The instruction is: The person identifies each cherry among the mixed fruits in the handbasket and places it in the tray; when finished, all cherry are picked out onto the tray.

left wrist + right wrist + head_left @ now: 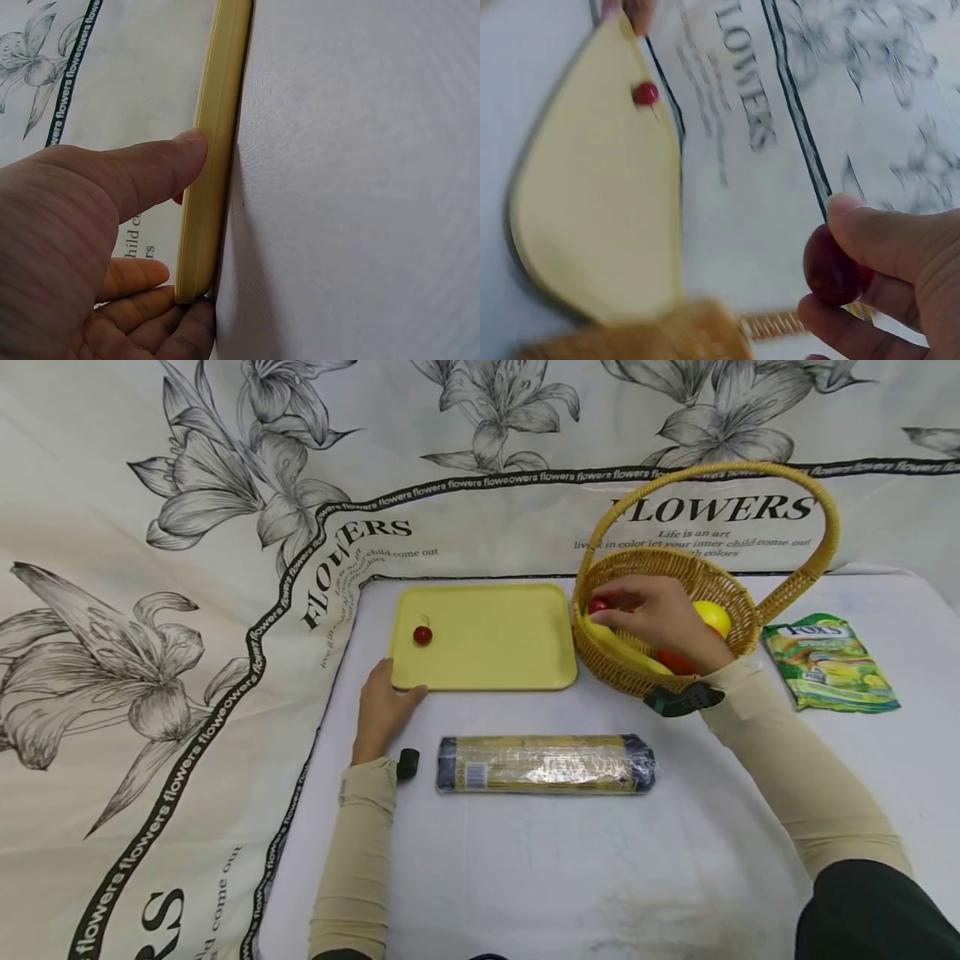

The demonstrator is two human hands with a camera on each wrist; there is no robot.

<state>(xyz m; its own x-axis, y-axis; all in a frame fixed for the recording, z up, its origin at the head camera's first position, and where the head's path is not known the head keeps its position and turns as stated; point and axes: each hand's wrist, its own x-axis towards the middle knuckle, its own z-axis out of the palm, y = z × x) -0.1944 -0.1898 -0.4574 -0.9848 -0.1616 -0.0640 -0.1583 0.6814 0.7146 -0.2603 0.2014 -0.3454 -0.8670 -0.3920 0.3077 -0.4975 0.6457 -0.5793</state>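
A dark red cherry (834, 266) is pinched between the thumb and fingers of my right hand (658, 614), which is over the left part of the wicker basket (622, 677). In the basket lie a banana (626, 647), a yellow fruit (712, 615) like a lemon and a red item (677, 662), partly hidden by the hand. My left hand (381, 706) grips the near left corner of the yellow tray (487, 639), thumb on its near edge, fingertips around the corner. Another cherry (423, 635) with a stem sits toward the tray's left side.
A plastic-wrapped roll (543, 764) lies across the white table in front of the tray. Right of the basket is a green Fox's packet (828, 662). The basket's tall handle (738, 468) arches above it. Flower-printed cloth (487, 410) covers the back and left.
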